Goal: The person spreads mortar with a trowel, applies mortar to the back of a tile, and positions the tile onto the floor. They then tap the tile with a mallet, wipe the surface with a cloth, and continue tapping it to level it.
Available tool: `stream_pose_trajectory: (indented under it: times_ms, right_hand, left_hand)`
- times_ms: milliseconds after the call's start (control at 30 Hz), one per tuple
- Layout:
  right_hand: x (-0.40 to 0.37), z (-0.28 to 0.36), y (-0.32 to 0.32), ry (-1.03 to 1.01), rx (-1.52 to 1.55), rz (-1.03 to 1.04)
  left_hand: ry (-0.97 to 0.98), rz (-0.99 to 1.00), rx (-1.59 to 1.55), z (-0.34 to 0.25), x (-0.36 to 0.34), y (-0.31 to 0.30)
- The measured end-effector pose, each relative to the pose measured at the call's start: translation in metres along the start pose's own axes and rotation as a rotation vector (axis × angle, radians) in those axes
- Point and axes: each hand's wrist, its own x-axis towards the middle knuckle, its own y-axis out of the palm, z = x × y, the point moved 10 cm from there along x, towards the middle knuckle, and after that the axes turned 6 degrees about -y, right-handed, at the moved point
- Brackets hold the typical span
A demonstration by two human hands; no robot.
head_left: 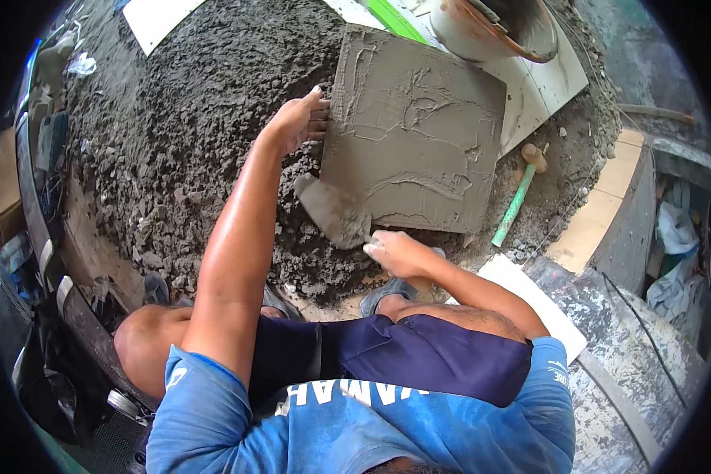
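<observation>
A square tile [419, 130] lies in front of me, its upper face coated with wet grey mortar. My left hand [296, 122] is at the tile's left edge, with the fingers against the rim and the thumb above. Below the tile's lower left corner, my right hand [399, 253] is closed round the handle of a trowel [336, 213]. Mortar covers the trowel's blade, which points left and overlaps the tile's corner. Rough, lumpy mortar [189, 158] spreads under and to the left of the tile.
A mortar-stained bucket [482, 31] stands on white tiles [557, 83] behind the coated tile. A green-handled mallet [515, 204] lies to the right, near a tan ledge [600, 201]. Another white tile [533, 304] is by my right forearm. A bright green strip [395, 20] lies at the top.
</observation>
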Motion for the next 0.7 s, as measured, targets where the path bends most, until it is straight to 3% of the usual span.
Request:
stream_pose_trajectory:
  times_ms: [133,233,267,333,467,567,600,700]
  right_hand:
    - [-0.02,0.004,0.011,-0.019,-0.112,0.12]
    - [-0.033,0.019,-0.015,-0.104,-0.068,0.099]
    - [-0.031,0.02,-0.037,-0.165,-0.037,-0.029]
    - [-0.021,0.007,-0.072,0.121,0.169,-0.111]
    - [0.024,-0.002,-0.102,0.109,0.229,-0.237]
    - [0.037,0.036,-0.085,-0.32,-0.284,-0.176]
    - [0.027,0.021,-0.072,-0.025,-0.056,-0.035]
    - [-0.001,0.015,-0.063,0.118,-0.048,0.11]
  left_hand:
    - [-0.002,0.031,0.032,-0.003,0.003,-0.004]
    - [-0.01,0.014,0.091,-0.004,0.001,-0.008]
    - [-0.004,0.012,0.085,-0.004,0.001,-0.01]
    - [-0.008,0.033,0.033,-0.002,0.007,-0.015]
    - [0.014,0.043,-0.057,-0.011,0.003,-0.017]
    - [0.033,0.012,-0.078,-0.015,-0.005,-0.024]
    - [0.047,-0.014,-0.067,-0.019,-0.008,-0.029]
    - [0.068,-0.029,-0.037,-0.024,-0.012,-0.038]
